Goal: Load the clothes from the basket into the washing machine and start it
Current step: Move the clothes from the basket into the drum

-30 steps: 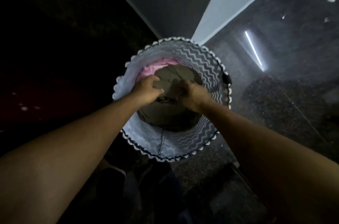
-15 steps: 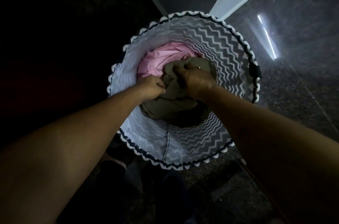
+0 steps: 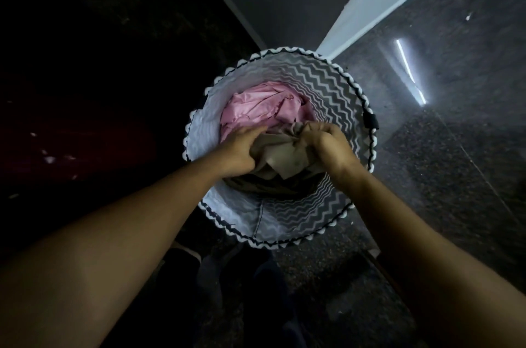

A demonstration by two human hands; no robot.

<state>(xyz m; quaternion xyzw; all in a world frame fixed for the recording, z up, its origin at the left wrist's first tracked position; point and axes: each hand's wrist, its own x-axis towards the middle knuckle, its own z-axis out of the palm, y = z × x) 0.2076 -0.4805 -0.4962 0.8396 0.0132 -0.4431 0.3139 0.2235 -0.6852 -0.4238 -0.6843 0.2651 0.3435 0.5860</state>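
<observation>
Khaki cloth (image 3: 284,155), bunched tighter than a moment ago and drawn off the pink cloth (image 3: 256,105), is clenched by my left hand (image 3: 242,148) and right hand (image 3: 327,145), still inside the basket (image 3: 336,94); loading, I judge, has barely begun.

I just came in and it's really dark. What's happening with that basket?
A person is reaching both hands into a round zigzag-patterned laundry basket that stands on a dark floor. The left hand and the right hand both grip a bunched khaki garment, which sits in the basket. A pink garment lies in the basket just beyond it. No washing machine is in view.
</observation>
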